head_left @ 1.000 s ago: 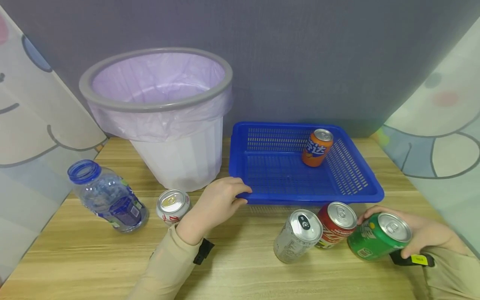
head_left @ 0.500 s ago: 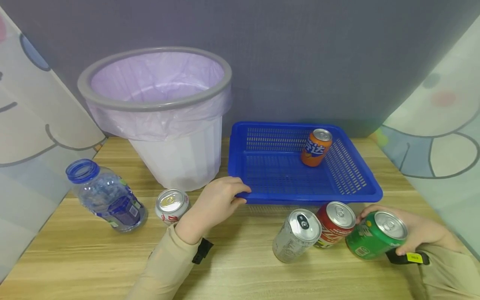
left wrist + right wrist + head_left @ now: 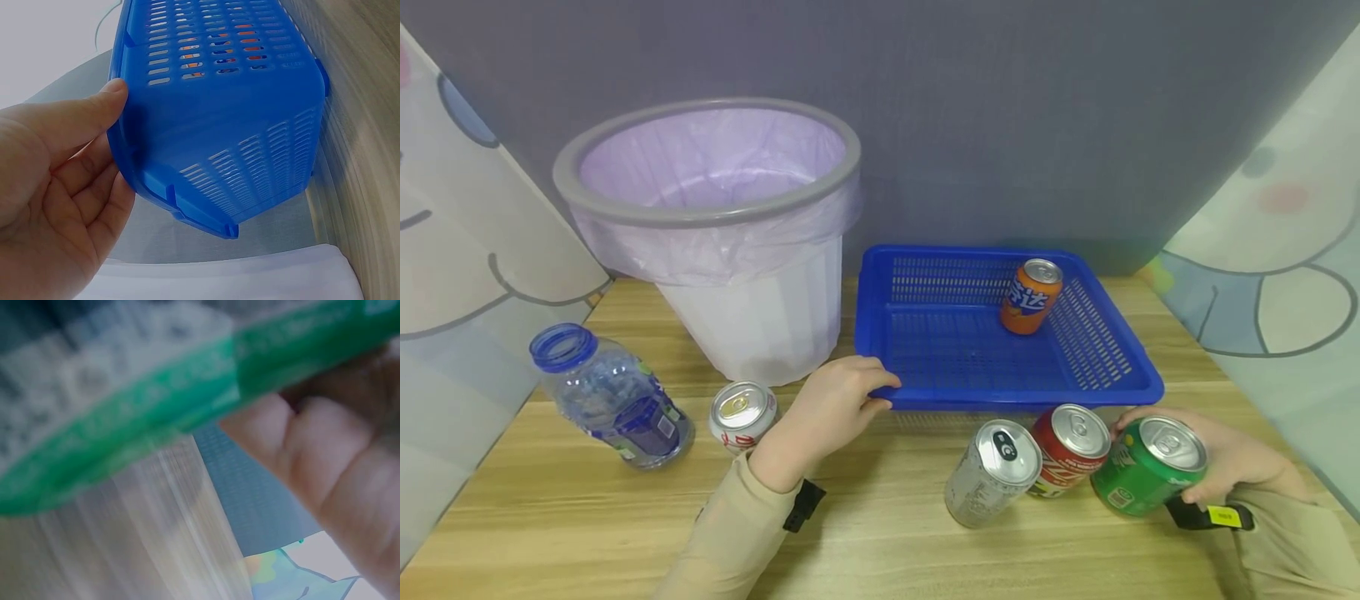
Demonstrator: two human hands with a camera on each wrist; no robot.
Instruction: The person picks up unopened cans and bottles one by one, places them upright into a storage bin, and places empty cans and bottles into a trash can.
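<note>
White Chinese characters, 芬达, on an orange can (image 3: 1030, 298) right of centre in the head view.
Lower right, lettering on the red can (image 3: 1067, 454), green can (image 3: 1138, 473) and silver can (image 3: 988, 479) cannot be made out; lower left, red script on the white can (image 3: 742, 417) is partly hidden.

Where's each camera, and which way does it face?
Head: head-worn, facing forward and down over bin, basket, green can; left hand and right hand show.
Left wrist: on that wrist, facing the basket's corner; left hand shows.
Right wrist: on that wrist, facing the green can; part of the right hand shows.
Head and left wrist share the left hand and basket.
</note>
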